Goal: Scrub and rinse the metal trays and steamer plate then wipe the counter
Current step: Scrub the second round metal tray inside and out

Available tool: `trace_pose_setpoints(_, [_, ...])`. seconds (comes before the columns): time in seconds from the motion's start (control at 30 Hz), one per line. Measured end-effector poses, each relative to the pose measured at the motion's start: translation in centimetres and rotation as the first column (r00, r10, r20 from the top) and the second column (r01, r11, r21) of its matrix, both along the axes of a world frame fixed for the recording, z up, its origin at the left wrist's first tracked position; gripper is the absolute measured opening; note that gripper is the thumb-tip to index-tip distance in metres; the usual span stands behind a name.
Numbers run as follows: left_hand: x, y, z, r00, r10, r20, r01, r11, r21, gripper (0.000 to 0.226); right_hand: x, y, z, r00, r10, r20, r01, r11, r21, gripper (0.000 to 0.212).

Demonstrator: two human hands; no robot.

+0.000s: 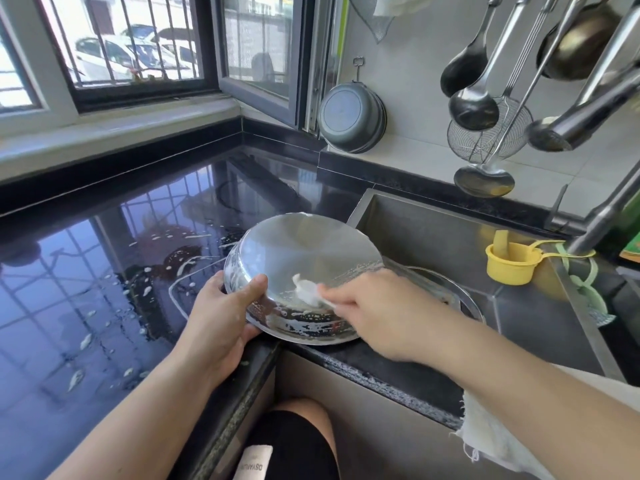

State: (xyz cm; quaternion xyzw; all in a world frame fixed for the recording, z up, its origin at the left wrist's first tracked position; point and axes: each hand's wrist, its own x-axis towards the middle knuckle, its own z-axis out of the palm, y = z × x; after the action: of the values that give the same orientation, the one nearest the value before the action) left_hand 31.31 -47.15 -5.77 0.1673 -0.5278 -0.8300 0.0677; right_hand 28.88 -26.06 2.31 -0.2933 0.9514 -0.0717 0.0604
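A round metal tray [298, 251] is tilted upside down at the sink's left edge, its soapy underside facing me. My left hand [221, 317] grips its left rim, thumb on top. My right hand [377, 310] pinches a white soapy cloth [306, 289] and presses it on the tray's lower part. Behind my right hand a second round metal piece [446, 289] lies in the sink, mostly hidden.
The black counter [86, 289] to the left is wet with foam specks. The sink [433, 237] holds a yellow cup [510, 263]; the faucet [602, 220] hangs at right. Ladles [474, 105] and a strainer hang on the wall, beside a grey pan [351, 116]. A white towel [491, 434] drapes the counter front.
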Motion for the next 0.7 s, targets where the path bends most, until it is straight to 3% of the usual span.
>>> trace_pose_setpoints(0.13, [0.2,0.1,0.0,1.000,-0.020,-0.008,0.020,1.000,0.003,0.031,-2.8,1.3,0.7,0.967,-0.214,-0.137,0.230,0.967,0.113,0.046])
trace_pose_setpoints(0.27, [0.3,0.0,0.3,1.000,-0.027,-0.011,0.027,0.999,0.021,0.031,0.6,-0.5,0.3,1.000,-0.019,-0.011,0.019,0.999,0.033,0.043])
trace_pose_setpoints(0.3, [0.2,0.0,0.3,1.000,-0.024,-0.012,0.024,1.000,0.020,0.031,0.1,-0.5,0.4,0.999,-0.012,-0.034,0.014,0.998,0.061,0.044])
trace_pose_setpoints(0.4, [0.2,0.0,0.1,1.000,-0.017,-0.013,0.017,1.000,0.017,0.031,-2.6,0.7,1.3,0.973,-0.173,-0.152,0.197,0.966,0.166,0.052])
trace_pose_setpoints(0.53, [0.2,0.0,0.3,1.000,-0.028,-0.015,0.028,0.999,0.034,0.030,0.5,-1.5,0.3,1.000,0.012,-0.017,-0.011,0.999,0.031,0.041])
trace_pose_setpoints(0.7, [0.3,-0.4,0.1,0.996,-0.089,-0.032,0.091,0.993,0.081,0.033,-2.2,-1.1,0.5,0.987,-0.080,-0.142,0.096,0.990,0.105,0.043])
